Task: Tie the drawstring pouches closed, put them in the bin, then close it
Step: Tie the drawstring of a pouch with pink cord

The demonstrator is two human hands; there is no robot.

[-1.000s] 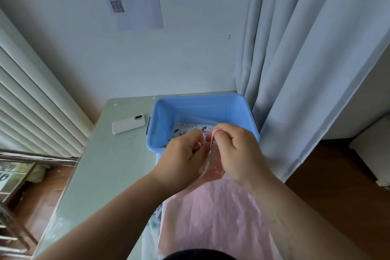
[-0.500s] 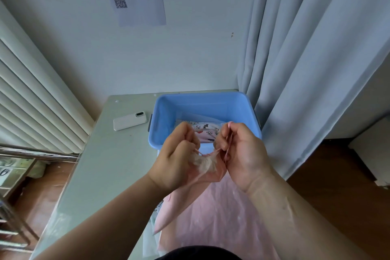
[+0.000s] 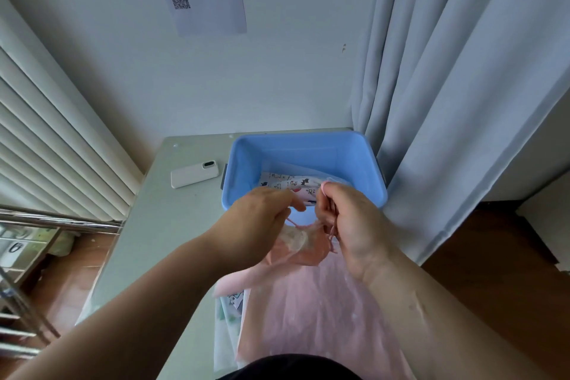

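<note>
A room in a home: pale curtains (image 3: 456, 102) hang in the corner, slatted blinds (image 3: 46, 145) on the left, wood floor (image 3: 493, 271), a phone (image 3: 195, 174) on the counter (image 3: 166, 225).

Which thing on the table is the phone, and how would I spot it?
Find the blue bin at the table's far end. Just left of it, outside it, lies the phone. It is the only flat white slab there, hard rather than cloth, with a small dark camera at one corner.
</note>
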